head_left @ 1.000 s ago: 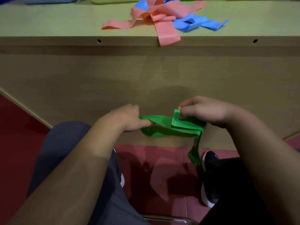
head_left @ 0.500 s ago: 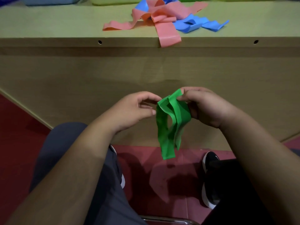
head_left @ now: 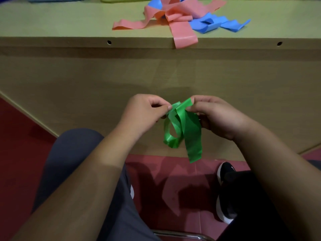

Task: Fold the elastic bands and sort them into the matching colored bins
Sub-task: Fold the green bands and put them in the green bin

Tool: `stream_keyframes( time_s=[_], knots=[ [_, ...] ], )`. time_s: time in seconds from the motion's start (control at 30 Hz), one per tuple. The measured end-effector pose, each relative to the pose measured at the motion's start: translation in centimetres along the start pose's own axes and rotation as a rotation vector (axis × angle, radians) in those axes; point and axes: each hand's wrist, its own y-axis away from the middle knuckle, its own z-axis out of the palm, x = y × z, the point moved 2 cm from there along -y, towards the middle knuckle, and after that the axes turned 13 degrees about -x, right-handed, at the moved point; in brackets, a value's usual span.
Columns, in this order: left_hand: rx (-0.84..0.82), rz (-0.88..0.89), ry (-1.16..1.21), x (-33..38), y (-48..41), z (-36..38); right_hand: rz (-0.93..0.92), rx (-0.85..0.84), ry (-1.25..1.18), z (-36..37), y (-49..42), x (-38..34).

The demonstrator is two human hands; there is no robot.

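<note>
the left hand (head_left: pixel 144 110), off it half a second ago, is back pinching the green band (head_left: pixel 189 129) at its top, opposite the right hand (head_left: pixel 213 115) pinching the other side, mid-frame below the worktop (head_left: pixel 69 23). the band now hangs in loose loops, tail dangling, so i'd say the fold is being regathered, sorting not yet near.

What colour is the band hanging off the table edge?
Pink band, clearest in the head view.

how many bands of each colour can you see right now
green band: 1, pinched by left hand and right hand
pink bands: at least 1, tangled
blue bands: at least 1, tangled
total: at least 3
</note>
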Motion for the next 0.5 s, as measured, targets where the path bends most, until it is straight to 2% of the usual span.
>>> stream_keyframes(
  time_s=[0.2,0.5],
  knots=[
    [0.006,-0.005,-0.015,0.08,0.02,-0.27,0.063,0.018,0.090,-0.46,-0.04,0.56],
    [-0.011,-0.031,0.078,0.14,-0.02,-0.28,0.016,-0.032,0.233,-0.21,0.05,0.59]
  ],
)
